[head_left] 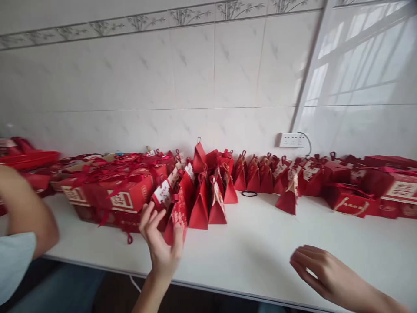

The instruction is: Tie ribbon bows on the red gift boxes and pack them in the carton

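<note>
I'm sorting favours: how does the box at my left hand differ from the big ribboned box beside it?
The triangular box at your left hand is narrow and tapers upward; the ribboned box is wide and rectangular. Your hand touches the triangular box; the ribboned box lies untouched. Both are red.

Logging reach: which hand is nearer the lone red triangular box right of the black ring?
Right. The right hand is just in front of the lone box; the left hand is far off to its left.
</note>
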`<state>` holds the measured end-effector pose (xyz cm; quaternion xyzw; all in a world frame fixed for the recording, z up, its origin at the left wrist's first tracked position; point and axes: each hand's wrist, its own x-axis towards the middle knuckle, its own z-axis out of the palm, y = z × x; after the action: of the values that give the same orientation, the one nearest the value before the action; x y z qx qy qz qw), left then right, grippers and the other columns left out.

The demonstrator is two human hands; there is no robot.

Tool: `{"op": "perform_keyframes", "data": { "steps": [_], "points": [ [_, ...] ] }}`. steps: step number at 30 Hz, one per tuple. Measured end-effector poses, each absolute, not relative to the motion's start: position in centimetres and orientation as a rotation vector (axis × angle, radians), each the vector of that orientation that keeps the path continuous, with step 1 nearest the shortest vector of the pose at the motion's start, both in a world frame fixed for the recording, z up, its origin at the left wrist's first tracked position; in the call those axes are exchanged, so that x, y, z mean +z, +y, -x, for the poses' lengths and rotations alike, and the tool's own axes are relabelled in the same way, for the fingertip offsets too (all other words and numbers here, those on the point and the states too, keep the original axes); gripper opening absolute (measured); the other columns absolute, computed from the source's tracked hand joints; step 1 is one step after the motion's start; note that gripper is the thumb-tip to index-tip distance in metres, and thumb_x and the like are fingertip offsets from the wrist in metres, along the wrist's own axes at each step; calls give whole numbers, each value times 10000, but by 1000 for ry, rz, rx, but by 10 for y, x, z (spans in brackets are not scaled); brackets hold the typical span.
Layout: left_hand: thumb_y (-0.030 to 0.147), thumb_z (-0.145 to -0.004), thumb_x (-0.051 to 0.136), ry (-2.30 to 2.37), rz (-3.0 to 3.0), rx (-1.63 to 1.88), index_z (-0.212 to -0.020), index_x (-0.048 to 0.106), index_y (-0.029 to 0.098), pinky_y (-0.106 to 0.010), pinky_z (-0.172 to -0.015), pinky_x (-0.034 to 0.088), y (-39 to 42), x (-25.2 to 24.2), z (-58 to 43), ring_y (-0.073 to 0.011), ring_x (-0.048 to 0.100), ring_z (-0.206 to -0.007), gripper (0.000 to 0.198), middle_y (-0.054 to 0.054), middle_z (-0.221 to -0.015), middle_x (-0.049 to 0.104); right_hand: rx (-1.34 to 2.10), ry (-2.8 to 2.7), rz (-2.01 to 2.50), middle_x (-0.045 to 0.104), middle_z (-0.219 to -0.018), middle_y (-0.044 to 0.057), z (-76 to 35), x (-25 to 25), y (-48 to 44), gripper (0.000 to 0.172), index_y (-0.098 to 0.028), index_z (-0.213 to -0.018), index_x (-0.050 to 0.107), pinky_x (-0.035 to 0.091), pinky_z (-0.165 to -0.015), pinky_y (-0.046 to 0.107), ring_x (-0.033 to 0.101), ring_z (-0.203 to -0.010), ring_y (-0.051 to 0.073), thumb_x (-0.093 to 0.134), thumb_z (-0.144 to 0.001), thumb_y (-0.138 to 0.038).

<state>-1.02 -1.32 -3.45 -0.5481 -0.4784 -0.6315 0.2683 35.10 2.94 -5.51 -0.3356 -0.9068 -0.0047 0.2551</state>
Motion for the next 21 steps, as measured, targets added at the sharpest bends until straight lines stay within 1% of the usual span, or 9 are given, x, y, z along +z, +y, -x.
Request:
{"op": "perform_keyframes", "data": {
  "steps": [2,4,6,7,9,11,15,19,21],
  "points": [
    [208,-807,559,-1402,1315,-1668,-1228,406,193,-485,-1086,326,-15,-30,46,-276,346,-1327,449,-156,-1365,355,47,-2485,912,632,-659,21,-313,-58,48,283,-269,-748,581,513,-514,287,614,-555,160,372,-928,-329],
    [270,-800,558,-1598,1160,-1618,-1258,384,165,-497,-1084,312,-15,-23,78,-294,323,-1332,501,-180,-1367,354,79,-2325,1025,666,-896,62,-286,-71,65,246,-258,-893,581,563,-638,328,673,-739,187,356,-929,-352],
    [336,-774,581,-1852,1020,-1554,-1306,345,119,-559,-1070,280,-14,-15,103,-345,286,-1343,621,-220,-1388,335,93,-2184,1086,621,-1099,101,-269,-88,77,254,-250,-991,565,574,-742,381,674,-900,222,364,-918,-387],
    [371,-756,599,-1989,969,-1513,-1327,324,92,-593,-1054,269,-14,-11,111,-377,281,-1337,692,-241,-1390,333,95,-2145,1086,597,-1144,114,-264,-97,81,265,-246,-1006,562,575,-757,399,671,-925,234,365,-912,-397],
    [433,-720,629,-2227,919,-1410,-1356,289,45,-630,-1018,269,-11,-3,121,-424,303,-1309,819,-271,-1368,360,111,-2117,1065,575,-1156,124,-258,-112,84,274,-240,-993,567,584,-738,403,681,-889,233,364,-904,-401],
    [478,-700,636,-2359,912,-1312,-1372,271,24,-619,-1001,283,-7,3,125,-436,333,-1282,889,-274,-1336,393,137,-2115,1054,573,-1135,120,-259,-121,83,271,-238,-972,574,593,-701,387,692,-812,217,368,-901,-400],
    [521,-687,623,-2431,849,-1233,-1387,262,33,-588,-1010,278,1,11,126,-432,321,-1286,927,-264,-1336,377,192,-2100,1094,567,-1118,118,-263,-121,80,284,-231,-956,578,597,-628,357,694,-733,201,358,-905,-403],
    [504,-674,637,-2460,830,-1255,-1407,200,33,-563,-1022,283,5,15,127,-418,276,-1317,975,-267,-1387,301,226,-2108,1116,555,-1120,124,-263,-118,79,297,-225,-967,572,598,-625,363,696,-732,203,344,-906,-404],
    [478,-668,646,-2450,835,-1258,-1397,205,44,-564,-1023,282,6,15,126,-411,278,-1319,957,-261,-1385,301,252,-2101,1113,551,-1119,125,-262,-119,80,297,-224,-961,570,598,-631,370,694,-718,199,338,-904,-400]
  ]
}}
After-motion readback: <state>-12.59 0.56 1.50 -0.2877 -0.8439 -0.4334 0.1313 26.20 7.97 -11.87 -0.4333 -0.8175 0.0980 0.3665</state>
